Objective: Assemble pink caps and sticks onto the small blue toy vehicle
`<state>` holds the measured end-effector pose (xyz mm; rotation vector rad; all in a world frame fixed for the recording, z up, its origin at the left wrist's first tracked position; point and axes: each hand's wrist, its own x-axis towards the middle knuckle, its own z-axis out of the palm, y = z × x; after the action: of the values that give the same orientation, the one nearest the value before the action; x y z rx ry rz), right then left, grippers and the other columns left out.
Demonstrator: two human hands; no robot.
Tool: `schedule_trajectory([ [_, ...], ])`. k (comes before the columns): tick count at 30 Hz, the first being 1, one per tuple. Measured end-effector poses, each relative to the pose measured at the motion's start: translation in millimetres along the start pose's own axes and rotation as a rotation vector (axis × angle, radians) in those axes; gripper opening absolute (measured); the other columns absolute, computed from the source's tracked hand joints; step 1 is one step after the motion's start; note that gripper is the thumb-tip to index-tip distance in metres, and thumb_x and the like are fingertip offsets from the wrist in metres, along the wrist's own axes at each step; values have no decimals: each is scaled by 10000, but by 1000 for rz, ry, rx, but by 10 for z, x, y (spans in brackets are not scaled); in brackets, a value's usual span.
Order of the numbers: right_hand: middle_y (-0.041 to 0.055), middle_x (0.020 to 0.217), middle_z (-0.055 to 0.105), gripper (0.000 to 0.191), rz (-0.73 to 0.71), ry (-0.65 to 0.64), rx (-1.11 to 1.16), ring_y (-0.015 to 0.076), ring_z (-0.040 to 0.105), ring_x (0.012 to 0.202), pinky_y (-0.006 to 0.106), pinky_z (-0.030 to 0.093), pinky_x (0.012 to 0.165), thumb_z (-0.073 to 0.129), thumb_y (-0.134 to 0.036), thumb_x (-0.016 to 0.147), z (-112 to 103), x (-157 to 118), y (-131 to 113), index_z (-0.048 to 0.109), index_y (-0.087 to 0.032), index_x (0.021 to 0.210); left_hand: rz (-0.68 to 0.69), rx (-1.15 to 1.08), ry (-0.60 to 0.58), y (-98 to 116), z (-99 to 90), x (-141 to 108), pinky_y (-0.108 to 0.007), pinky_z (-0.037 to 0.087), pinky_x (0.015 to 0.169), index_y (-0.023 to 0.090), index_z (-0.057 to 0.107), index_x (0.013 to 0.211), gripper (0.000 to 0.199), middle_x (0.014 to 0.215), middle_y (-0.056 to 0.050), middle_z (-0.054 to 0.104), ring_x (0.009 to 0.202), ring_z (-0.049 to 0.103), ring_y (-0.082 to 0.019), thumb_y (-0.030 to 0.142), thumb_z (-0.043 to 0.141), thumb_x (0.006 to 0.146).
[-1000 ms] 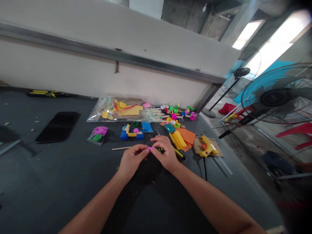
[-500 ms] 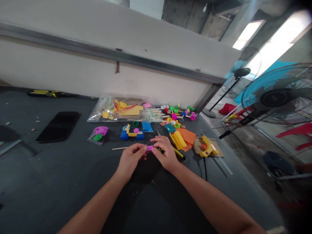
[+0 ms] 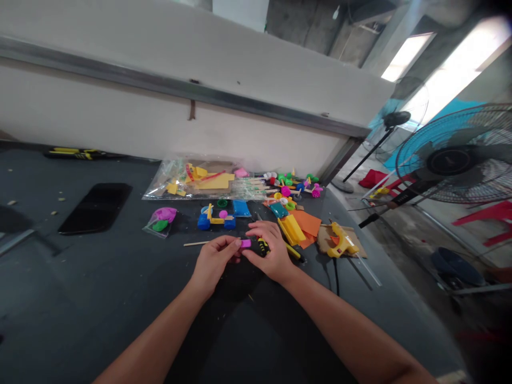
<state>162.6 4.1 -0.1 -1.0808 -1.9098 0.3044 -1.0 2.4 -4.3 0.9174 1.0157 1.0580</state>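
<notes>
My left hand pinches a small flattened purple piece of what looks like modelling clay between thumb and fingers. Just right of it, my right hand has its thumb and fingers spread, with the thumb tip close to the clay's lower edge; whether they touch I cannot tell. Under the right hand lies a black-and-yellow tool handle, partly hidden. A thin wooden stick rests left of my left fingers. Beyond the hands stands a small model with blue wheels and yellow parts.
A yellow glue gun lies on cardboard at right, beside orange sheets and a yellow folded piece. A bag of purple and green clay, a black phone and a clear parts bag lie farther off. A fan stands right.
My right thumb and fingers have parted from the purple clay, showing more of it and the tool handle beneath. The left hand keeps its pinch in the same place.
</notes>
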Motion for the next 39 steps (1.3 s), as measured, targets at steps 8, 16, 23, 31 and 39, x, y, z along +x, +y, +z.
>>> schedule_trajectory([
  [8,33,1060,628,130,-38,57,-3,215,507,1109,412,398,984,658,-292,773,7,-9,15,668,-259,899,-37,-24,-16,-22,-7,1,-236,483,601,148,671,754,305,667,-11,631,604,555,-110,450,648,718],
  [16,34,1056,638,136,-56,49,30,222,514,1106,425,400,981,672,-285,766,12,-9,5,666,-261,900,-17,-23,-75,-34,-9,6,-226,487,620,155,686,737,265,680,-9,627,628,556,-106,416,687,689],
  [23,39,1046,641,131,-19,65,68,216,534,1080,424,405,975,666,-297,775,16,-2,-19,666,-259,901,-63,-169,-108,-66,7,-25,-250,519,624,141,679,788,280,708,-26,629,664,571,-117,415,659,736],
  [31,36,1040,646,165,-28,52,78,217,529,1085,423,402,975,684,-299,757,19,-2,-25,662,-260,916,-70,-179,-138,-61,18,-36,-239,523,610,135,688,803,270,716,-29,640,654,569,-109,398,661,745],
  [39,37,1023,649,134,-32,69,51,220,528,1080,429,408,967,671,-281,765,22,-4,-26,663,-259,897,-73,-184,-128,-54,9,-25,-235,518,617,124,690,768,283,707,-39,642,650,573,-109,405,661,743],
])
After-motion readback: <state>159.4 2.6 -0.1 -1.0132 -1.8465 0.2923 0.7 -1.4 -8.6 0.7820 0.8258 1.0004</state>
